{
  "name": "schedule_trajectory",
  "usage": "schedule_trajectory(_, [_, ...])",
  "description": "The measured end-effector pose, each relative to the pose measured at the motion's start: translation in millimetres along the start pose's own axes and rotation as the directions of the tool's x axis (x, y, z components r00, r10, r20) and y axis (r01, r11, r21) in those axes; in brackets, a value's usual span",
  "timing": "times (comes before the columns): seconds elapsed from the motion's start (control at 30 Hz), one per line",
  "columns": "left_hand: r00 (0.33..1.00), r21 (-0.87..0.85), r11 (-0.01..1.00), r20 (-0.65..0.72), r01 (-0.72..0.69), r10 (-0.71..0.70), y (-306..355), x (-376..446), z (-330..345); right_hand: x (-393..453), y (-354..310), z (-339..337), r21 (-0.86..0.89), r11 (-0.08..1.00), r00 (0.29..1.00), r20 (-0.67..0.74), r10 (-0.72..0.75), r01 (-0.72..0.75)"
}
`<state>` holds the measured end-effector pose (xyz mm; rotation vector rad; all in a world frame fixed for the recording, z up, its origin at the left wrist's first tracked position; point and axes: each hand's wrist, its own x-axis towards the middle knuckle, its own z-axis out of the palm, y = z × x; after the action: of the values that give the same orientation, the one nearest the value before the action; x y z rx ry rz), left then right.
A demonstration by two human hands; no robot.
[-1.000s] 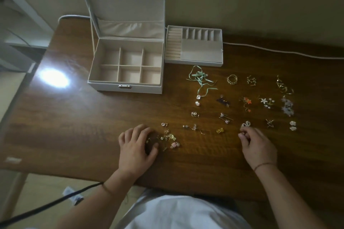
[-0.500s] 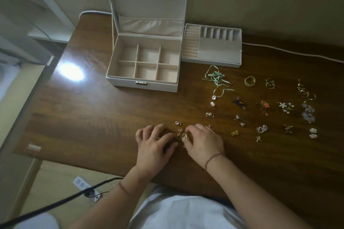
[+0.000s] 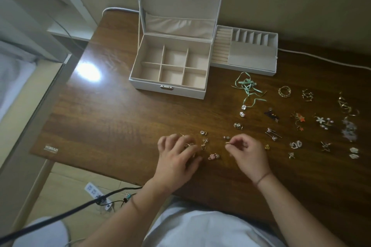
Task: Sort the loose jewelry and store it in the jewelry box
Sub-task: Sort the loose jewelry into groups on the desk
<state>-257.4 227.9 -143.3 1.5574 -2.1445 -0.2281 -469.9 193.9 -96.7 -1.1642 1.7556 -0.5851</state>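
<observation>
The right hand pinches a small gold earring between thumb and forefinger, just above the table. The left hand rests fingers-down on a small unsorted cluster of gold pieces; its fingers look only loosely bent, and I cannot tell whether anything is pinched under them.

The jewelry box sits open at the far side of the table, its six compartments apparently bare. Its removed tray lies touching the box's right side. Sorted pairs are laid out to the right: a green ribbon piece, gold rings, a white flower earring and a pink shell-like piece near the hands.

Handling, as a judgement: all pieces are very light and tiny, hard metal with thin posts and hooks that bend or snag — best taken by fingertip pinch on the body or stone, not the wire. On the glossy wood they likely skid, so slide-then-pinch should work. The ribbon is limp and will tangle; the dangly gold spirals at far right may hook neighbours when lifted.

Hard to see: the pieces under the left palm are hidden, and the blurred pale cluster at right is unreadable. The tray's slots are too small to check for contents, the box lid top is cut off by the frame, and the pinched earring's shape is mostly covered by fingertips.
</observation>
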Motion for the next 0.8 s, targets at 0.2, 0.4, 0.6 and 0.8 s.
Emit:
schedule_trajectory(0.2, [0.983,0.076,0.993,0.166,-0.089,0.076,20.2,13.4,16.5,-16.1,28.9,-27.6,0.542,0.794,0.959,0.095,0.268,-0.276])
schedule_trajectory(0.4, [0.987,0.024,0.997,0.149,-0.067,0.063,23.1,11.9,20.1,-31.8,38.8,-30.4,0.717,0.567,0.905,0.224,0.363,-0.405])
schedule_trajectory(0.6, [0.981,-0.22,0.959,0.034,-0.179,0.191,66.8,25.2,15.3,-45.8,33.7,-13.6,0.727,0.42,0.832,0.395,0.39,-0.543])
schedule_trajectory(0.8, [0.899,-0.293,0.902,0.21,-0.316,0.384,93.5,33.9,26.7,-52.7,55.9,-37.5,0.827,0.201,0.802,0.401,0.443,-0.525])
